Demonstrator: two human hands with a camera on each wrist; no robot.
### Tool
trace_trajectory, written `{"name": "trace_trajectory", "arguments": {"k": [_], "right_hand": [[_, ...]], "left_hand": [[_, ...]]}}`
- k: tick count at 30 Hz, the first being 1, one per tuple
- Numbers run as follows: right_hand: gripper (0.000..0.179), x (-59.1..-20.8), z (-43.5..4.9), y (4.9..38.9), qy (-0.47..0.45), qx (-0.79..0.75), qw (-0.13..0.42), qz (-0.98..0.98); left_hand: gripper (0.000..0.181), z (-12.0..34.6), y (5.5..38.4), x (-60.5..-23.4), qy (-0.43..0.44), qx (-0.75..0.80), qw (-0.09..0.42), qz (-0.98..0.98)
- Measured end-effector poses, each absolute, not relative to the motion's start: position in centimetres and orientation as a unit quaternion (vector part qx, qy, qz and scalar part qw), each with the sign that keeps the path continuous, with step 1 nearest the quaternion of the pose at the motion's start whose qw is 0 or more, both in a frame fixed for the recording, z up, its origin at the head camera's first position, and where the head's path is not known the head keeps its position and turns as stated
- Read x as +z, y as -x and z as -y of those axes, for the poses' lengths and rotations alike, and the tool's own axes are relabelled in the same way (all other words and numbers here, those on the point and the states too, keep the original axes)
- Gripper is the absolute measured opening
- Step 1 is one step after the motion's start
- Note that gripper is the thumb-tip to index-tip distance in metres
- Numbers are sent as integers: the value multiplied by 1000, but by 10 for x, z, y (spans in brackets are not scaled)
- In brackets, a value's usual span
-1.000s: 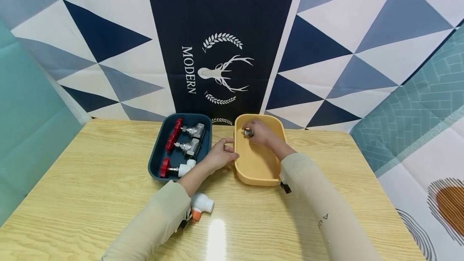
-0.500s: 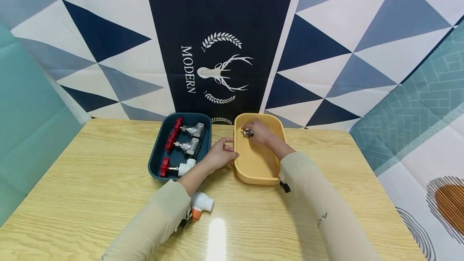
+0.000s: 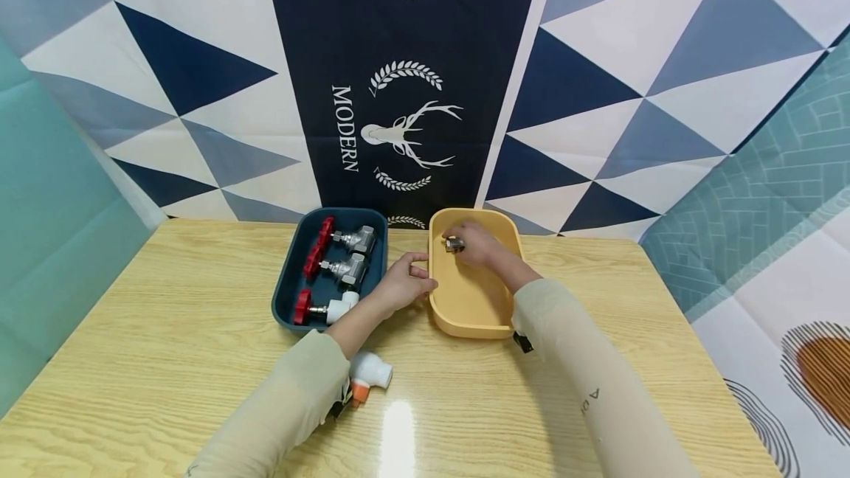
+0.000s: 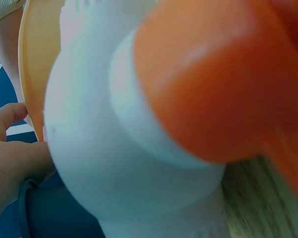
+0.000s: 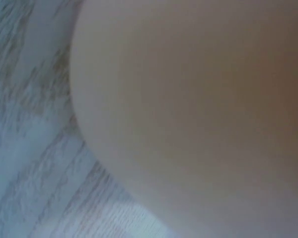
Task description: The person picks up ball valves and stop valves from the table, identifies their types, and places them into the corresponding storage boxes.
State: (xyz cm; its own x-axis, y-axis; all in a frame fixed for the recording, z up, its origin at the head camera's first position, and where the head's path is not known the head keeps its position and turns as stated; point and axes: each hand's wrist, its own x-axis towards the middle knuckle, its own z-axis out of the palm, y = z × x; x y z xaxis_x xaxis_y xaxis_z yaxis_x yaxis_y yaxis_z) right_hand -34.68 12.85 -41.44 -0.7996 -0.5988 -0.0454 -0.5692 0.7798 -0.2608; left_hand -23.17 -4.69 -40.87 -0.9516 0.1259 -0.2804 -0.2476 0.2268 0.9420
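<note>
In the head view my right hand (image 3: 471, 243) reaches into the yellow bin (image 3: 474, 297) and grips a metal valve (image 3: 454, 244). The valve's hex nut points left; the rest is hidden by the fingers. My left hand (image 3: 403, 282) touches the yellow bin's left wall with its fingers and thumb at the rim. Beneath the left forearm lies a white plastic valve (image 3: 369, 370) with an orange handle (image 3: 360, 392); it fills most of the left wrist view. The right wrist view is blurred, with a bin wall (image 5: 188, 124) covering the work.
Left of the yellow bin stands a dark blue bin (image 3: 282, 293). It holds two metal valves (image 3: 350, 269) with red handwheels (image 3: 312, 264) and a white plastic valve (image 3: 340, 307) with a red handwheel. The wooden table (image 3: 166, 345) meets a patterned backdrop (image 3: 398, 190) behind the bins.
The metal valve has turned slightly in my right hand since a second ago. Both hands and the bins keep their places.
</note>
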Motion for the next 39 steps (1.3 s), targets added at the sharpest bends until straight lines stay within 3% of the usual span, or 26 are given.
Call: {"name": "trace_trajectory", "arguments": {"k": [14, 25, 32, 39], "right_hand": [[44, -409, -140, 344, 285, -138, 52, -947], [37, -392, -158, 328, 293, -172, -3, -940], [38, -384, -166, 316, 270, -224, 8, -937], [34, -378, -181, 305, 250, -267, -41, -930]], "left_hand": [[54, 45, 231, -408, 41, 621, 147, -769], [54, 44, 226, -407, 34, 615, 136, -776], [53, 46, 220, -405, 37, 606, 130, -784], [55, 47, 214, -400, 21, 610, 135, -780]]}}
